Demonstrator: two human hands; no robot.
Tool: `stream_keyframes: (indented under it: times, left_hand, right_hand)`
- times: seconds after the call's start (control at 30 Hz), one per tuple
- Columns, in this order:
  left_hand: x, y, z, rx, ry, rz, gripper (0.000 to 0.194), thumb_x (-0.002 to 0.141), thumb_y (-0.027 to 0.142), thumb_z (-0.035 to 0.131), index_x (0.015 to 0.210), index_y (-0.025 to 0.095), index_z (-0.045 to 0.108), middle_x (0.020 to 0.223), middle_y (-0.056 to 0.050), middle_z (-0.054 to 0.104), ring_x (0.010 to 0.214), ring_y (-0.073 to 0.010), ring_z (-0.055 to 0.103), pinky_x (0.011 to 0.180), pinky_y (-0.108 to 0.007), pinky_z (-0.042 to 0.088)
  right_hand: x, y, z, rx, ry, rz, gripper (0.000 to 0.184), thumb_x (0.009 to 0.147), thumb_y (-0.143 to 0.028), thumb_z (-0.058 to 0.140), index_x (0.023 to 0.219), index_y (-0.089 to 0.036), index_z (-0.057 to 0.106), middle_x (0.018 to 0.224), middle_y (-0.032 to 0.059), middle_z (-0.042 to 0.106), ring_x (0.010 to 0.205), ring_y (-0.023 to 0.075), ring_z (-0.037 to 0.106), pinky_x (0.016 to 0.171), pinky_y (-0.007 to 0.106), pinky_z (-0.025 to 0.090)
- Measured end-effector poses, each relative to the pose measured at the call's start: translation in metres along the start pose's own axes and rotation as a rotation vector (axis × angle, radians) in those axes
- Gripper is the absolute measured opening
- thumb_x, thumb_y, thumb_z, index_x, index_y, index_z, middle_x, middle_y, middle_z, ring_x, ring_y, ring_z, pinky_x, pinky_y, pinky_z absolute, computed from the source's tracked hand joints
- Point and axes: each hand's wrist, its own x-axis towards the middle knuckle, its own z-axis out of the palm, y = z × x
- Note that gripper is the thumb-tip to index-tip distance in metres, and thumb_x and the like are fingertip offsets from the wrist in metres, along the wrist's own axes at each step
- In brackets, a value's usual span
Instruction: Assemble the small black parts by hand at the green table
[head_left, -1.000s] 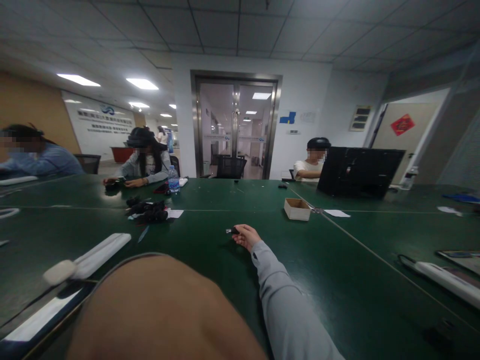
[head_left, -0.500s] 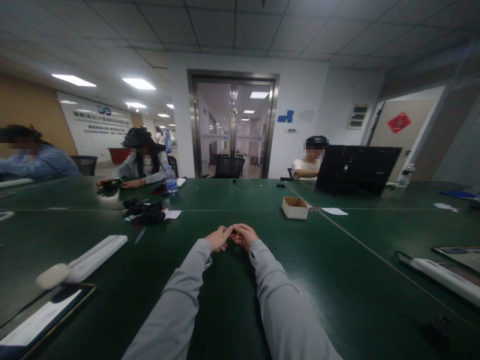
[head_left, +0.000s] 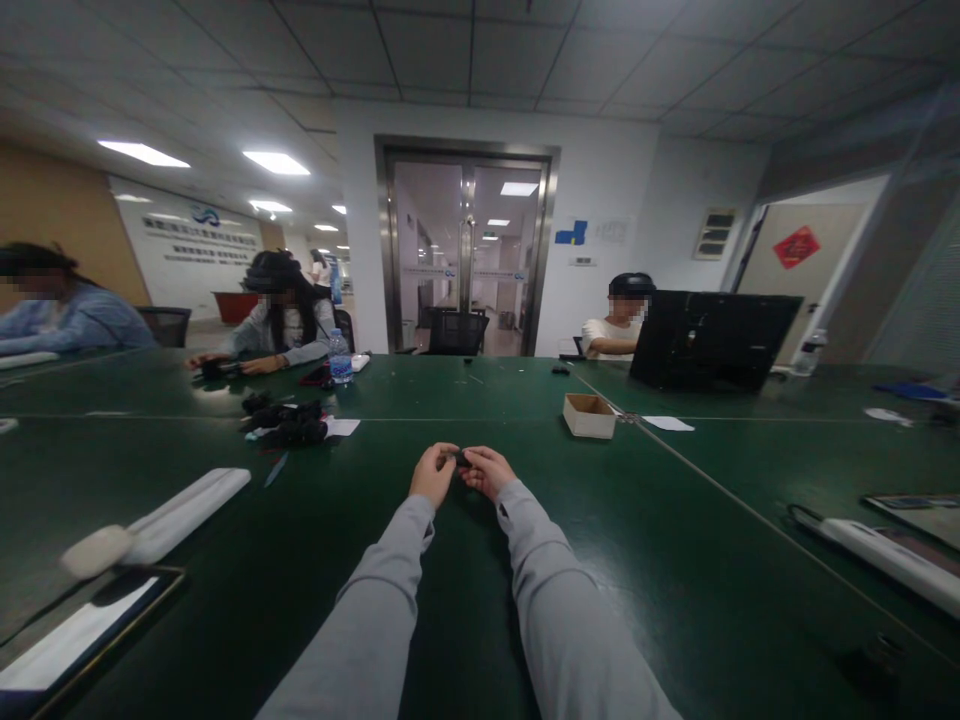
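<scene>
Both of my hands meet over the dark green table (head_left: 465, 590) in front of me. My right hand (head_left: 489, 473) pinches a small black USB stick (head_left: 462, 458) between thumb and fingertips. From the other side, my left hand (head_left: 433, 474) curls its thumb and fingers around the stick's left end. The fingers cover most of the stick, and its metal plug is hidden.
An open cardboard box (head_left: 589, 416) sits beyond my right hand, near a sheet of paper (head_left: 669, 424). Black gear (head_left: 289, 420) lies to the left, with a water bottle (head_left: 340, 357) behind it. A power strip (head_left: 187, 515) and a monitor (head_left: 712, 342) flank the table; several people sit around.
My left hand came from close in front of the camera to meet the right hand at the USB stick, then its fingers rose and curled around the end. The right hand stayed put.
</scene>
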Motion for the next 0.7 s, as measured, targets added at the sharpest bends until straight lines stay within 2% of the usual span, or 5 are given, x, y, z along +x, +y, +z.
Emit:
stream_keyframes:
  times: [0.1, 0.2, 0.37, 0.5, 0.7]
  left_hand:
    - [-0.0006, -0.0023, -0.0011, -0.006, -0.013, -0.035, 0.020, 0.070, 0.026, 0.051, 0.087, 0.018, 0.057, 0.088, -0.004, 0.060, 0.080, -0.0130, 0.056, 0.073, -0.025, 0.043]
    - [-0.0030, -0.0016, -0.0024, 0.038, -0.046, -0.117, 0.025, 0.075, 0.037, 0.043, 0.087, 0.019, 0.056, 0.075, -0.002, 0.060, 0.065, -0.0124, 0.055, 0.063, -0.025, 0.044]
    - [-0.0044, 0.0012, -0.0031, 0.070, -0.058, -0.015, 0.021, 0.073, 0.027, 0.045, 0.089, 0.020, 0.056, 0.082, -0.002, 0.059, 0.075, -0.0130, 0.054, 0.072, -0.025, 0.041]
    - [-0.0045, 0.0023, -0.0039, 0.060, -0.096, -0.110, 0.025, 0.077, 0.032, 0.037, 0.090, 0.021, 0.055, 0.064, 0.001, 0.055, 0.060, -0.0126, 0.051, 0.061, -0.025, 0.041]
    - [-0.0052, 0.0025, -0.0043, 0.035, -0.085, -0.108, 0.021, 0.074, 0.028, 0.041, 0.089, 0.019, 0.054, 0.063, 0.002, 0.053, 0.058, -0.0108, 0.050, 0.059, -0.023, 0.039]
  right_hand:
    - [0.0001, 0.0005, -0.0004, 0.000, -0.005, -0.001, 0.012, 0.074, -0.020, 0.059, 0.082, -0.014, 0.053, 0.049, 0.0012, 0.058, 0.040, 0.0087, 0.054, 0.041, 0.018, 0.044]
    - [0.0002, 0.0007, -0.0003, -0.002, -0.013, 0.000, 0.012, 0.074, -0.020, 0.060, 0.081, -0.014, 0.053, 0.049, 0.0014, 0.058, 0.040, 0.0087, 0.054, 0.041, 0.018, 0.043]
    - [-0.0010, -0.0001, 0.0007, -0.009, -0.018, 0.005, 0.009, 0.076, -0.018, 0.057, 0.082, -0.013, 0.052, 0.049, 0.0021, 0.059, 0.040, 0.0086, 0.054, 0.041, 0.017, 0.043]
    - [-0.0017, -0.0004, 0.0010, -0.019, -0.039, 0.004, 0.006, 0.078, -0.016, 0.053, 0.083, -0.013, 0.051, 0.049, 0.0028, 0.059, 0.040, 0.0086, 0.054, 0.040, 0.016, 0.042]
    - [0.0010, 0.0014, -0.0008, -0.029, -0.046, 0.015, 0.009, 0.077, -0.016, 0.053, 0.085, -0.013, 0.052, 0.050, 0.0025, 0.059, 0.040, 0.0086, 0.054, 0.041, 0.016, 0.043]
